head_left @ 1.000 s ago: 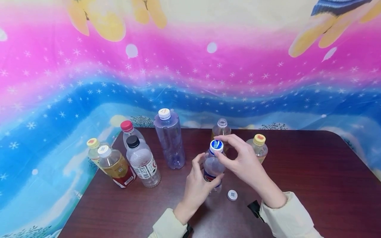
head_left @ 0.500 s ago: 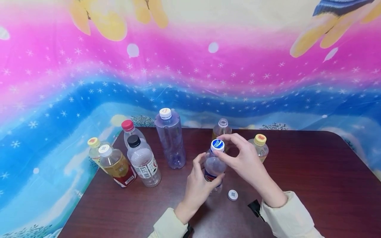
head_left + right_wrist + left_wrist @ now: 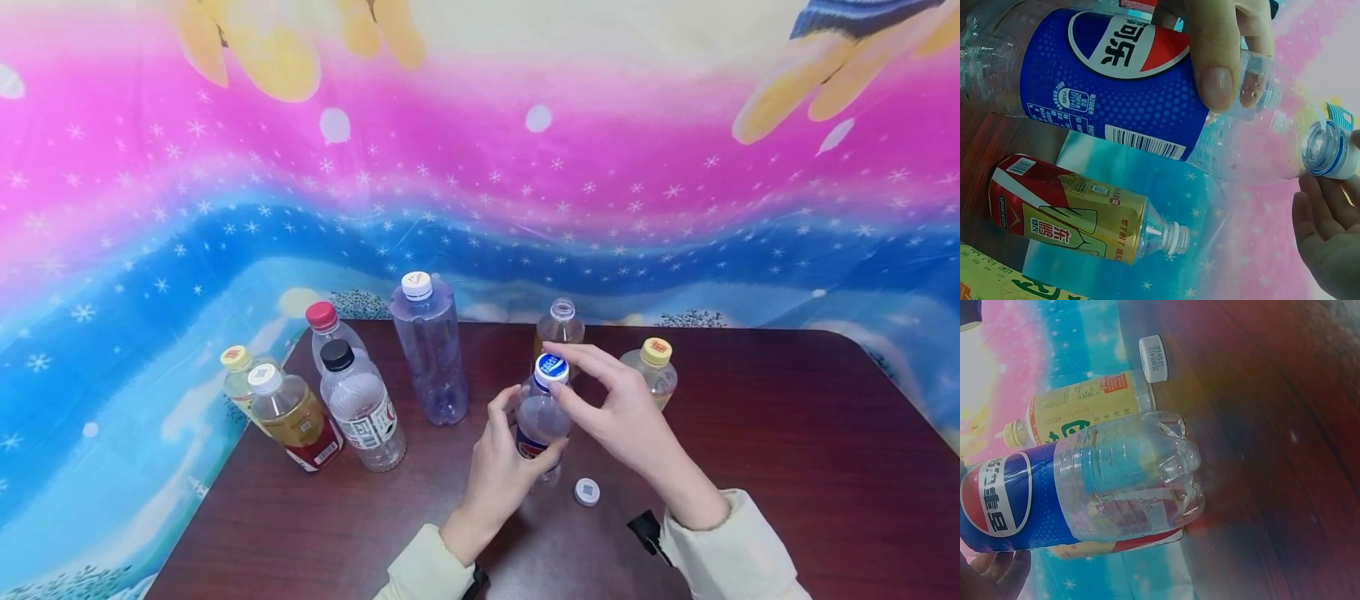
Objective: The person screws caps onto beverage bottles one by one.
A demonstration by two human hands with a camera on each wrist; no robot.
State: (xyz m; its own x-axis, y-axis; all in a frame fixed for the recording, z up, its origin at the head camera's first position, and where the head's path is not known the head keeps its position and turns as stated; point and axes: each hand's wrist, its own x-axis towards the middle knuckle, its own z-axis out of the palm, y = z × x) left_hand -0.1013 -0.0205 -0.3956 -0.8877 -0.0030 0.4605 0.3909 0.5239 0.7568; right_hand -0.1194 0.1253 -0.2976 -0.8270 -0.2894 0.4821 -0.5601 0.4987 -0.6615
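An empty clear cola bottle (image 3: 542, 412) with a blue label stands upright in front of me. My left hand (image 3: 491, 479) grips its body, thumb on the near side and fingers round the left. At the top, my right hand (image 3: 618, 408) pinches the white-rimmed blue cap (image 3: 552, 367) between thumb and index finger. The right wrist view shows this cap (image 3: 1349, 164) on or just at the bottle's neck; whether it is fully seated I cannot tell. A loose white cap (image 3: 587, 492) lies on the table to the right of the bottle's base.
Behind the cola bottle stands an uncapped gold-and-red bottle (image 3: 1072, 215). A yellow-capped bottle (image 3: 654, 371) is beyond my right hand. To the left are a tall clear bottle (image 3: 431, 358), a black-capped bottle (image 3: 363, 417) and several others on the dark wooden table (image 3: 787, 450).
The print on the blue cap has turned between the right hand's fingers. My right hand has shifted slightly down and right, while the left keeps its grip on the bottle.
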